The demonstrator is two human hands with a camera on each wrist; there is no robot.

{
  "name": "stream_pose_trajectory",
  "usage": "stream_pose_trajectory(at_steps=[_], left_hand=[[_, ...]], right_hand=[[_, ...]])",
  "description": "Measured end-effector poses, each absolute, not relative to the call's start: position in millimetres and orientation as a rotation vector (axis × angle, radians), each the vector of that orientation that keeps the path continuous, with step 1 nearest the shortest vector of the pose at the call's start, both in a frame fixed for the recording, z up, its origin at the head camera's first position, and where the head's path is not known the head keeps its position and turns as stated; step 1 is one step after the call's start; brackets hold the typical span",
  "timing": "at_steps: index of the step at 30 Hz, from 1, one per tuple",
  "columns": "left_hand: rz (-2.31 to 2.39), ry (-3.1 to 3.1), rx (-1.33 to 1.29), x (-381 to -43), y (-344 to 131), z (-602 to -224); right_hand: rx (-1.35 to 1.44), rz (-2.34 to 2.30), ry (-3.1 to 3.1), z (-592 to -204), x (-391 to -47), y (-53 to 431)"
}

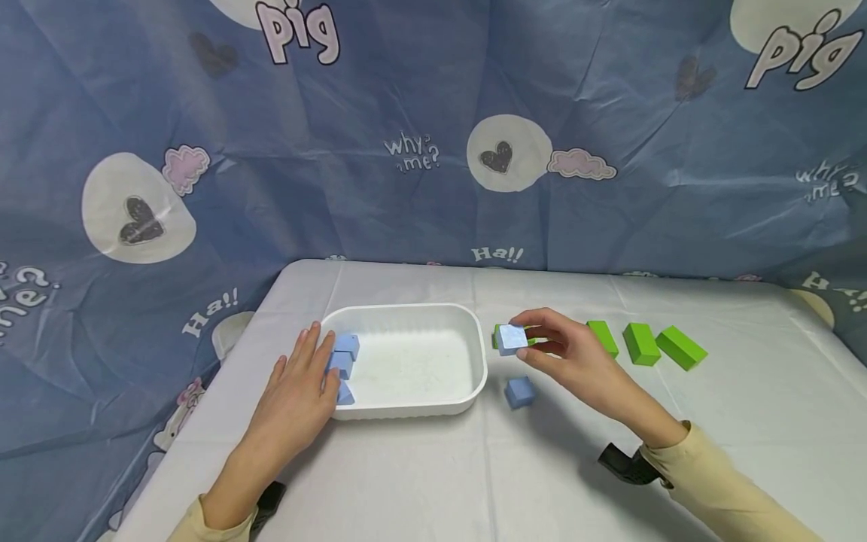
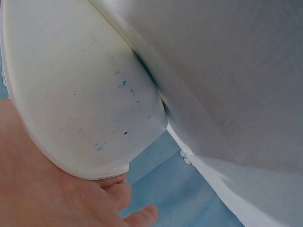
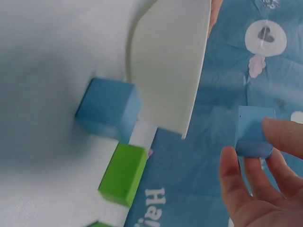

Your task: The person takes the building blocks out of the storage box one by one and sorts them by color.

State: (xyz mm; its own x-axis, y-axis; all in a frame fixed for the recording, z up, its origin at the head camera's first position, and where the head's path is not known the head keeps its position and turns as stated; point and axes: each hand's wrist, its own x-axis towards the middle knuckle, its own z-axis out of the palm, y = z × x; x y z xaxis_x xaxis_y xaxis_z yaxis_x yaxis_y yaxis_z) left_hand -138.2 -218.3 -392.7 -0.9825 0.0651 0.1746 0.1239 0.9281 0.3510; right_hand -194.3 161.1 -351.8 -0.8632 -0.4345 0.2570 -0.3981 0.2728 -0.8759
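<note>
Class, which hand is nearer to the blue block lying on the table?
Right: the right hand is just up and right of that blue block in the head view. The left hand is across the white tray, touching its left end.

Blue backdrop cloth (image 1: 379,218), top left: "pig" (image 1: 298,31) in pale, dark-outlined letters
Cloth, top right: a second "pig" (image 1: 804,51), slanting upward
Cloth, centre: "why? me?" (image 1: 412,153) in small white letters
Cloth, far right: similar "why me?" wording (image 1: 828,181), partly blurred
Cloth, left edge: "me?" (image 1: 23,290), the line above cut off
Cloth, lower left: "Ha!!" (image 1: 211,312), slanting upward
Cloth, bottom centre: another "Ha!!" (image 1: 497,254), level
Cloth, right wrist view: sideways "Ha" lettering (image 3: 154,198), its end unclear
</note>
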Motion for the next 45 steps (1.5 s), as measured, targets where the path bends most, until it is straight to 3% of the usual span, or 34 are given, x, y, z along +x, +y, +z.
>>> stream_pose_trajectory(at_steps=[28, 45], left_hand=[[-0.567, -2.928, -0.146, -137.9, -215.8, -392.9], [-0.580, -2.926, -0.122, -137.3, -217.0, -393.2]], right_hand=[[-0.631, -1.333, 2.685, -383.2, -177.4, 222.7], [-0.714, -1.204, 2.594, -398.7, -188.9, 246.2]])
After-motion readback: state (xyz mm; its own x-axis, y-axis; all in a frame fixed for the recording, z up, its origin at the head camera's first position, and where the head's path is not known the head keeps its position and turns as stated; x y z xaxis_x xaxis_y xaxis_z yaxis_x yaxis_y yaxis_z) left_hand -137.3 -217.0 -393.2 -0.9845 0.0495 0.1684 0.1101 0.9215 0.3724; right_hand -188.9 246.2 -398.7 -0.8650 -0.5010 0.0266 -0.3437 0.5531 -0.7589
